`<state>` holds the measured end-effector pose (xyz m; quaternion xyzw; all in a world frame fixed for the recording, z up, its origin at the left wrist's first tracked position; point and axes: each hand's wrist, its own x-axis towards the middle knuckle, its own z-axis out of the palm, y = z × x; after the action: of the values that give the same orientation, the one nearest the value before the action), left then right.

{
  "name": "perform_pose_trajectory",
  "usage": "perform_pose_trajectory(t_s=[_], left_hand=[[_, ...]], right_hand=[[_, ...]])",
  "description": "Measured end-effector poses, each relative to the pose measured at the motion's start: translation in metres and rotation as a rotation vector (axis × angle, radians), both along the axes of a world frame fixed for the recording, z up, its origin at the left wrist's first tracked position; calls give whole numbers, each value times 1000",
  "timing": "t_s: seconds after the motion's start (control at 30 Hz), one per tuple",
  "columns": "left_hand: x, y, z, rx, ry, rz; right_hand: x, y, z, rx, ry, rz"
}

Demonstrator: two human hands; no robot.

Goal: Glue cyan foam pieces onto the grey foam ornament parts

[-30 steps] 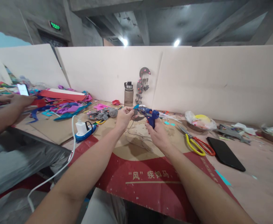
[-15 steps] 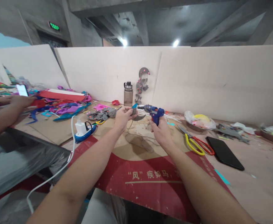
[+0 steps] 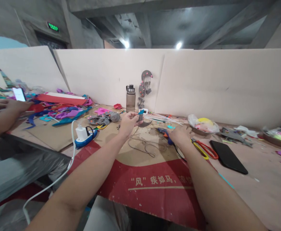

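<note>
My left hand [image 3: 129, 123] pinches a small grey felt piece [image 3: 140, 117] with a teal bit [image 3: 141, 112] at its top. Close beside it is a grey crescent [image 3: 146, 124], with a thin cord [image 3: 145, 149] looping over the cardboard below. To the right, my right hand [image 3: 181, 135] is low over the board, at the blue glue gun [image 3: 164, 131], which lies on its side. Its fingers are partly hidden and blurred, so I cannot make out whether they still grip the handle. Scissors [image 3: 204, 149] with red and yellow handles lie right beside that hand.
A bottle [image 3: 130, 100] and a hanging grey moon ornament [image 3: 146, 76] are at the back. A blue power socket [image 3: 86, 138] is left, a black phone [image 3: 228, 156] right. At far left another person's hand [image 3: 16, 105] is near a lit phone [image 3: 19, 94].
My right hand has moved right and down with the glue gun, which was upright in its grip and now lies low at the board. My left hand still holds the felt piece.
</note>
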<state>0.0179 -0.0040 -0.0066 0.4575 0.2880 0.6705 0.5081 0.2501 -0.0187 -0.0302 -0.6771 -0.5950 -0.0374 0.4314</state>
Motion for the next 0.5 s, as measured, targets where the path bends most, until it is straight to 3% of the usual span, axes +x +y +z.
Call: perform_pose_trajectory(t_s=[0.07, 0.2, 0.27, 0.37, 0.5], left_hand=[[3, -1, -1, 28, 35, 32], [7, -4, -5, 140, 233, 107], [8, -6, -7, 220, 366, 172], [9, -7, -9, 279, 472, 220], [14, -7, -12, 197, 389, 92]], right_hand=[[-19, -8, 11, 103, 46, -2], [-77, -20, 22, 135, 437, 548], [-99, -20, 17, 96, 633, 707], [-113, -15, 7, 69, 813, 695], [-107, -9, 0, 47, 799, 640]])
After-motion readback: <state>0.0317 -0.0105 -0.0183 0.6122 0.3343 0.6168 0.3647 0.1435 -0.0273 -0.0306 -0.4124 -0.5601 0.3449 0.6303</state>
